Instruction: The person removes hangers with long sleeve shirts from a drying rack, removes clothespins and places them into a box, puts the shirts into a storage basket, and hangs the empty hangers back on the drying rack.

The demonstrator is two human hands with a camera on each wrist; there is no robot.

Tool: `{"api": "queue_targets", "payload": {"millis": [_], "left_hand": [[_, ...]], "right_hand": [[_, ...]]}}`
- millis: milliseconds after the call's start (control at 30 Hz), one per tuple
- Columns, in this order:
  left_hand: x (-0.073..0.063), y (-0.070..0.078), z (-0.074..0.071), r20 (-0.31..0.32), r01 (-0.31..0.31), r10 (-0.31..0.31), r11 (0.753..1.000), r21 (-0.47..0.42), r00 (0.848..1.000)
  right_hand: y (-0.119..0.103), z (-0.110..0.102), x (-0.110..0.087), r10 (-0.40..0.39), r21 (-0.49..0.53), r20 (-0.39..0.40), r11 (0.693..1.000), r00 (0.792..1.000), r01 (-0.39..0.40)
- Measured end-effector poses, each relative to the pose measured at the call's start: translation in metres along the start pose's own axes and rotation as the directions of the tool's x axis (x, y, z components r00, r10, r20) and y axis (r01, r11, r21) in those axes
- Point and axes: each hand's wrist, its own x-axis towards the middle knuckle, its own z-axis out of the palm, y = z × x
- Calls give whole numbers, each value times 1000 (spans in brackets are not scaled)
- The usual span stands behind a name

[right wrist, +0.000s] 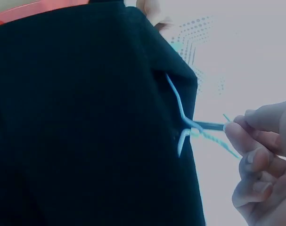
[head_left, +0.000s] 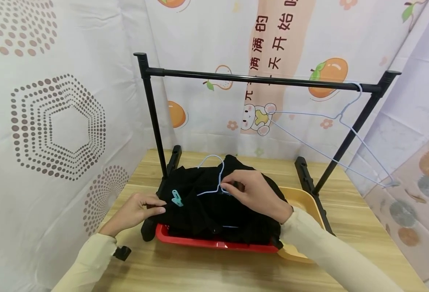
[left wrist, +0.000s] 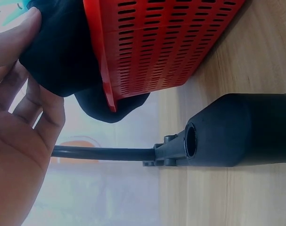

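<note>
A black garment (head_left: 196, 219) lies heaped over the red basket (head_left: 218, 244). My left hand (head_left: 139, 209) pinches the garment's left edge between thumb and fingers; the left wrist view shows this black cloth (left wrist: 62, 52) hanging over the rim. Close by, a teal clothespin (head_left: 177, 198) sits on the cloth. A light blue wire hanger (head_left: 219, 174) stands with its hook up, its shoulders partly hidden inside the garment. With thumb and curled fingers, my right hand (head_left: 254, 192) pinches this hanger around its neck, and in the right wrist view the fingers cover part of the hook.
A black clothes rack (head_left: 258, 79) spans the table behind and around the basket. From its right end hangs another light blue wire hanger (head_left: 309, 114). A yellow tray (head_left: 302, 198) is partly under the garment. Printed curtains (head_left: 68, 129) stand close on the left, back and right.
</note>
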Motion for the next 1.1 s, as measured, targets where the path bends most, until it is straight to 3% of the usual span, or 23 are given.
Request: {"api": "queue_targets", "payload": {"millis": [167, 433, 600, 833, 1100], "left_hand": [[-1, 1, -2, 23, 24, -25, 999, 25, 999], [0, 2, -2, 20, -3, 3, 1000, 27, 1000], [-1, 5, -1, 19, 3, -4, 1000, 25, 1000], [4, 6, -2, 32, -28, 27, 999, 40, 999], [1, 3, -1, 42, -20, 18, 999, 38, 999]], "right_hand": [[-6, 12, 12, -16, 17, 27, 1000, 999, 16], [-20, 25, 29, -9, 43, 107, 999, 994, 5], [-27, 31, 35, 7, 42, 202, 999, 979, -15], [-35, 36, 45, 28, 11, 242, 999, 970, -32], [-50, 57, 65, 26, -74, 355, 997, 934, 0]]}}
